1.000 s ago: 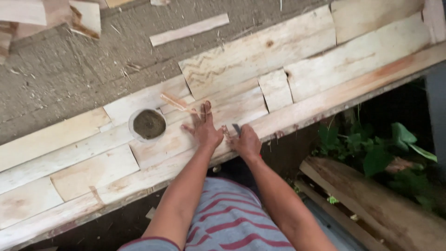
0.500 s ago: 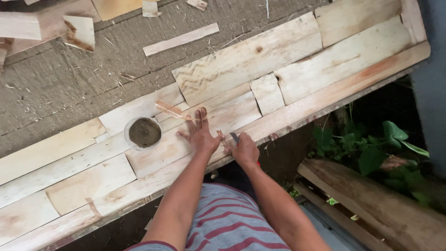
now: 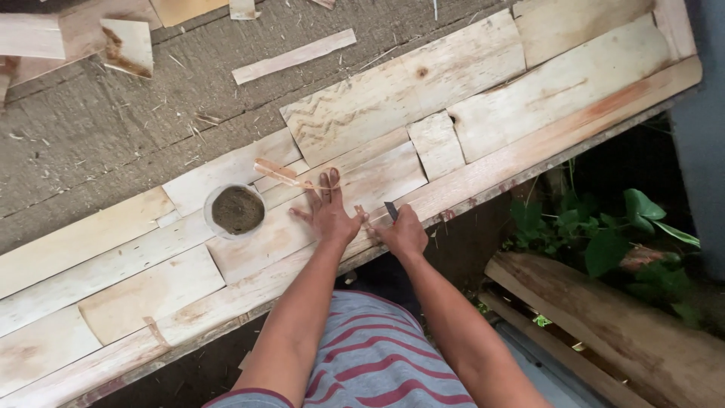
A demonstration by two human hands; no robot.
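My left hand lies flat, fingers spread, on a pale wooden slat in a row of boards fitted side by side. My right hand is closed around a small dark-bladed tool, its tip at the seam beside the left thumb, near the long edge board. A small round cup of dark brown paste stands on the boards just left of my left hand. A thin wood sliver lies above the fingers.
Loose offcuts and wood scraps lie on the rough grey ground beyond the boards. Below the panel's edge are green plants and an old timber plank. My striped shirt fills the bottom.
The view has shifted slightly. Both hands stay in about the same place on the boards, the left flat, the right holding the tool at the seam.
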